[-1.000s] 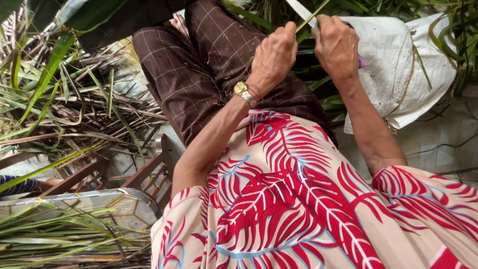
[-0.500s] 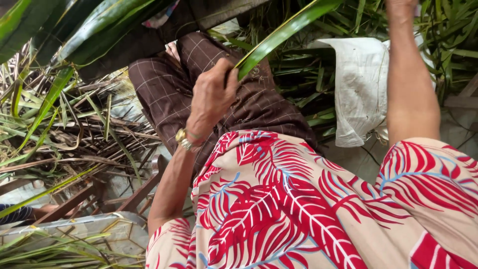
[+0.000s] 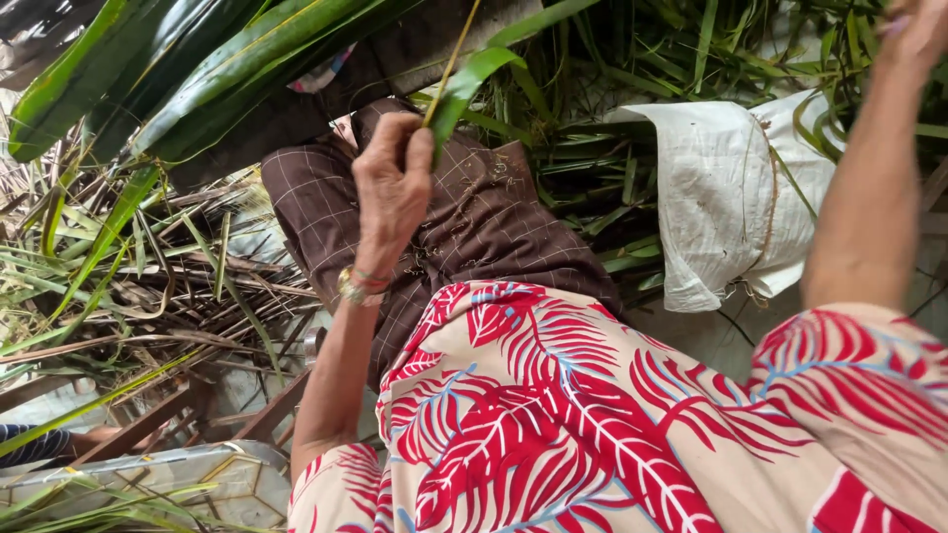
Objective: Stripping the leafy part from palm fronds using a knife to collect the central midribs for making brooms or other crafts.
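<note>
My left hand [image 3: 393,188] is closed around a long green palm leaf strip [image 3: 464,84] and holds it up over my lap in brown checked trousers [image 3: 474,227]. A thin yellowish midrib [image 3: 452,59] rises from the same grip. There is a watch on that wrist. Raised at the top right corner, my right hand [image 3: 913,35] is blurred and partly cut off by the frame edge, so what it holds is unclear. My red and cream leaf-print shirt [image 3: 592,415] fills the foreground.
A white sack [image 3: 721,197] lies among green leaves on the right. Broad green fronds [image 3: 197,59] hang at the top left. Dry brown leaf ribs and cuttings [image 3: 168,296] pile up on the left, beside a wooden frame [image 3: 148,424].
My hands have drawn apart. The left hand came down and left with the green leaf strip, while the right arm lifted to the top right corner.
</note>
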